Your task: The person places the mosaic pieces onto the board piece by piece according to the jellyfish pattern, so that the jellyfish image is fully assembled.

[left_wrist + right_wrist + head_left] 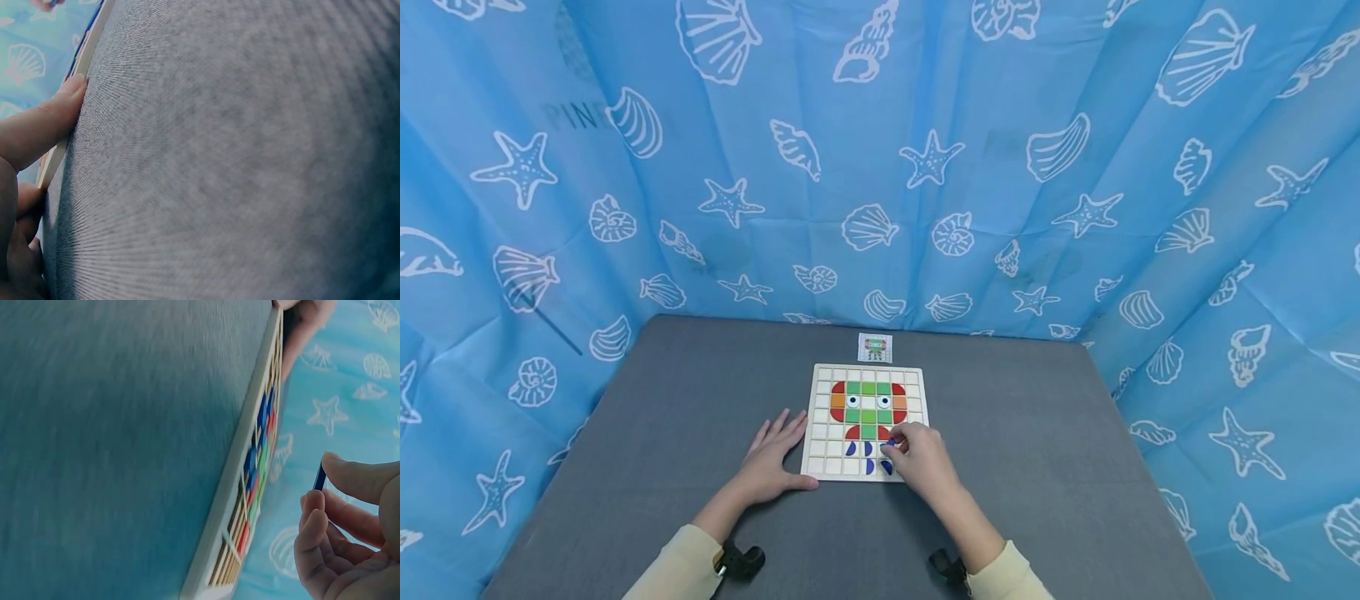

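A square wooden grid board lies on the table, with red, green and orange tiles and two eye tiles forming a figure. Below them sit several blue half-round tiles. My left hand rests at the board's left side, fingers spread along that edge and thumb against the near edge. Over the lower right of the grid, my right hand pinches a thin blue tile between thumb and fingertips, seen edge-on in the right wrist view. The right hand hides some lower-right cells.
Just behind the board lies a small picture card showing a similar coloured figure. The dark grey table stretches out on both sides. A blue curtain with white shells and starfish hangs around it.
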A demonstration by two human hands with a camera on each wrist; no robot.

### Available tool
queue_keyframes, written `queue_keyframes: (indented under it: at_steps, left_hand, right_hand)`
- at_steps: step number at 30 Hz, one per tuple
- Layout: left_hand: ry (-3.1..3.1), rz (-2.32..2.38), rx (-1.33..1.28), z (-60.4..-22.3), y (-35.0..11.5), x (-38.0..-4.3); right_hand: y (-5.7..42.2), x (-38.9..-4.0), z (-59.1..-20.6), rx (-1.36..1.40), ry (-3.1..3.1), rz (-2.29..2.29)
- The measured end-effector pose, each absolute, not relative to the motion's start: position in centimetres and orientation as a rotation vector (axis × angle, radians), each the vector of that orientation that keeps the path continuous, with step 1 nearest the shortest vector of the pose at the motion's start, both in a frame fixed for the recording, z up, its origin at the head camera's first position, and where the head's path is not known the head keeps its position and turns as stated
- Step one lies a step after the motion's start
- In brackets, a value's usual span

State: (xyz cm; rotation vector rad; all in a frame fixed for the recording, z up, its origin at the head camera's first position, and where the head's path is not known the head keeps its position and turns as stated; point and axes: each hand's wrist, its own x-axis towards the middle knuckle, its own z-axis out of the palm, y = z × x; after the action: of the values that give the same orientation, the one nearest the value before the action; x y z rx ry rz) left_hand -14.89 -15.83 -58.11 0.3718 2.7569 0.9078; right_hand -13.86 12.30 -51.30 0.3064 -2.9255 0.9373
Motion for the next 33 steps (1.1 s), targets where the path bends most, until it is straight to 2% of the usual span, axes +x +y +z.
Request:
queue_keyframes:
  at_steps: [7, 18, 33]
  left_hand:
    - [2.75, 0.899, 0.382, -58.0, -15.9, -15.0]
    - [2.744, 0.899, 0.402, -58.2, -16.2, -14.8]
    - [2.749, 0.902, 0.411, -58.0, -16.1, -14.8]
  right_hand:
    - [10.1, -13.7, -52.1, 0.429, -2.927, 0.991]
    - [7.0, -13.3, -52.9, 0.476, -3.019, 0.887]
    - [6.5, -13.0, -53.0, 0.438, -3.093, 0.829]
